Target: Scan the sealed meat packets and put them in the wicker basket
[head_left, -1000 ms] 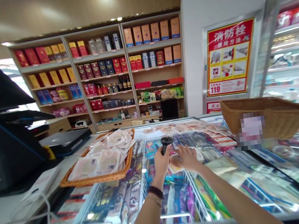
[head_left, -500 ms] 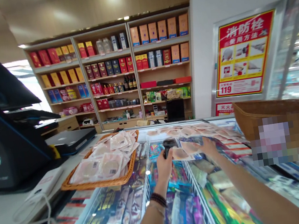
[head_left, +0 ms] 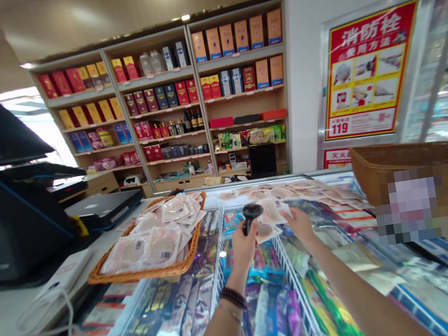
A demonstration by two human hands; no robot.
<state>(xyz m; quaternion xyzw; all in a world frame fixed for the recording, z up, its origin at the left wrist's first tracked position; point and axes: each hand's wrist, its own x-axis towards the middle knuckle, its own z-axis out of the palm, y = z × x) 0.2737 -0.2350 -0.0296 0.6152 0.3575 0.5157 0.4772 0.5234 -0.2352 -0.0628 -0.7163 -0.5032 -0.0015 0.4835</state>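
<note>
My left hand (head_left: 244, 246) is closed around the handle of a black handheld scanner (head_left: 252, 211), over the middle of the glass-topped freezer. Just right of it, my right hand (head_left: 299, 223) pinches the edge of a clear flat packet (head_left: 273, 211) with a pale round item inside. Another such packet (head_left: 266, 233) lies below it, beside my left fingers. A row of similar packets (head_left: 315, 191) stretches along the far side of the glass. More packets (head_left: 163, 244) are piled in an orange wicker basket (head_left: 186, 267) at the left.
A black screen terminal (head_left: 7, 211) and a flat black device (head_left: 106, 208) stand at the left, with a white cable nearby. At the right is a brown wicker basket (head_left: 415, 153). Shelves of boxes (head_left: 200, 104) line the back wall. Colourful packages (head_left: 266, 313) lie under the glass.
My right hand has moved left, bringing its packet closer to the scanner and over the other packet. The scanner's head shows more clearly. The view has shifted slightly.
</note>
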